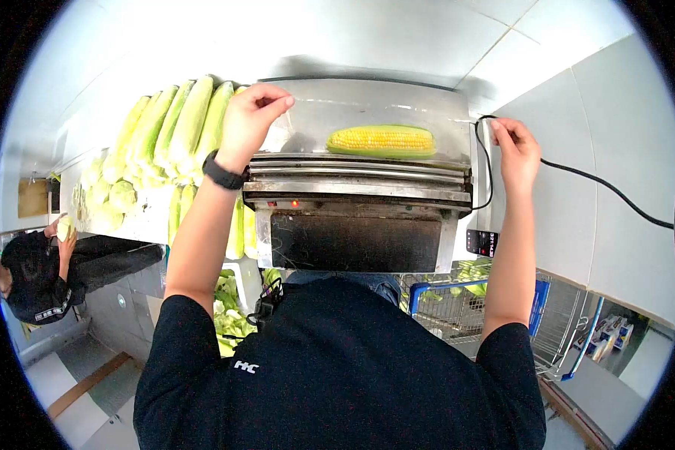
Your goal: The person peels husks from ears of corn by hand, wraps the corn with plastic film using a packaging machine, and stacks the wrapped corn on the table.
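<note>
An ear of corn [382,140], its yellow kernels showing between green husk edges, lies on the metal top of a film-wrapping machine [360,187]. Clear cling film [280,133] shows as faint wrinkles and glints above that top, hard to trace. My left hand [259,112], with a dark band at the wrist, pinches the film at the left of the corn, thumb against fingers. At the right end of the machine, my right hand [516,150] is raised with its fingertips pinched together; the film there is barely visible. Neither hand touches the corn.
Several ears of corn in husk [174,127] are piled left of the machine. A black cable [607,184] runs on the right, near a phone [481,242]. Below are a blue-edged wire cart [457,300] and a bin of husks [231,307]. Another person [37,270] works at far left.
</note>
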Demonstrator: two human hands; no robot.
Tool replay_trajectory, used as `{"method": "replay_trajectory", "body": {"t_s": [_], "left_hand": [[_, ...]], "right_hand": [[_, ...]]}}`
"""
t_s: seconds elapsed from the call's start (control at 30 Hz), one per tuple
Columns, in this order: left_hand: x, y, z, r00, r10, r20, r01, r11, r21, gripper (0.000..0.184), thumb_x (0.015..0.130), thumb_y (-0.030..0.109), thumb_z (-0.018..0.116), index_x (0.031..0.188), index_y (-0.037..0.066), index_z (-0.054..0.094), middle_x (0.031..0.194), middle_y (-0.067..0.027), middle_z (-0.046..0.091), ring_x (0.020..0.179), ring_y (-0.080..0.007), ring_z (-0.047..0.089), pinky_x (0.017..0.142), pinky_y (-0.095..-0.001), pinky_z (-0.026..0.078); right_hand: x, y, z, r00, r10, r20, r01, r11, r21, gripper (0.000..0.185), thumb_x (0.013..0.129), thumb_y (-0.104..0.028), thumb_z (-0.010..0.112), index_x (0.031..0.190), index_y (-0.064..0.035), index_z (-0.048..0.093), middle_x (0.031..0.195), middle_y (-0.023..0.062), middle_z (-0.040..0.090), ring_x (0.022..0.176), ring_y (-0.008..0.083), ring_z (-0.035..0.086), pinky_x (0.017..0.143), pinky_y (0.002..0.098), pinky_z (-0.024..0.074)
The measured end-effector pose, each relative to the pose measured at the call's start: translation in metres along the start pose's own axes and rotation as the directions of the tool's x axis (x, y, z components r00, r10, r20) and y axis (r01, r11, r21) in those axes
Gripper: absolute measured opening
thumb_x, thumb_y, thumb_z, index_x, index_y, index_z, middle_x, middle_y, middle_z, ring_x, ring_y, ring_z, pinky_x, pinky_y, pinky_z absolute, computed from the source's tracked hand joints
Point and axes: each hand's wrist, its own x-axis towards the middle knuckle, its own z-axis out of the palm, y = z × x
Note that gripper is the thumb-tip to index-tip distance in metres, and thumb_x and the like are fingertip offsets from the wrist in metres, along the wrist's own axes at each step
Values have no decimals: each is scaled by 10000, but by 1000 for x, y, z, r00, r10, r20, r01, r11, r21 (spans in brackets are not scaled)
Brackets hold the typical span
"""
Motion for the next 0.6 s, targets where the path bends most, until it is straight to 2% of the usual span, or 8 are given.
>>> {"method": "replay_trajectory", "body": {"t_s": [0.1,0.27,0.33,0.37,0.47,0.5,0.53,0.6], "left_hand": [[30,-22,13,995,-101,-10,100,992,-72,111,887,118,727,894,10,701,784,-6,659,734,-80,585,695,-225,481],[58,-68,35,975,-207,-79,198,975,-102,117,867,117,732,879,2,716,756,-7,674,667,-81,588,635,-231,485],[62,-80,40,974,-206,-91,196,974,-111,128,860,129,733,884,4,721,746,-7,675,645,-77,583,611,-236,484],[63,-80,43,968,-223,-114,222,975,-21,142,849,145,736,873,5,728,747,-32,690,643,-89,602,611,-249,494],[62,-85,49,970,-199,-138,224,954,200,166,822,175,737,849,11,741,757,-88,715,655,-134,650,624,-280,518],[62,-86,49,978,-157,-138,195,924,330,176,805,188,737,835,15,746,767,-119,726,669,-167,678,636,-298,531],[60,-82,49,978,-156,-138,194,924,330,176,805,188,737,835,15,746,767,-119,726,669,-167,678,636,-298,531],[55,-73,51,984,-134,-119,173,883,436,163,791,181,716,823,26,751,811,-165,728,728,-262,709,681,-350,552]], "right_hand": [[31,18,25,993,85,-77,-95,986,-138,176,878,-146,720,938,19,718,766,56,684,677,101,616,645,249,492],[60,51,51,995,83,-51,-93,963,-251,193,860,-166,722,926,15,728,723,94,696,640,141,641,647,287,514],[65,57,56,993,110,32,-84,885,-459,197,851,-188,716,898,3,732,725,135,694,642,210,660,661,321,525],[65,65,60,998,57,39,-28,850,-527,204,843,-206,704,891,-11,736,764,174,699,689,299,682,697,369,538],[61,74,65,994,-38,99,89,805,-586,206,843,-205,694,901,-12,738,815,191,705,751,358,687,739,406,543],[59,74,66,995,15,101,49,799,-599,210,841,-203,690,905,-10,741,857,202,707,789,369,688,766,412,544],[58,74,66,995,14,101,49,799,-599,210,841,-203,690,905,-10,741,857,202,707,789,369,688,766,412,544],[55,76,67,990,-19,139,102,781,-616,197,846,-191,679,884,-5,729,889,203,703,819,375,679,775,419,540]]}}
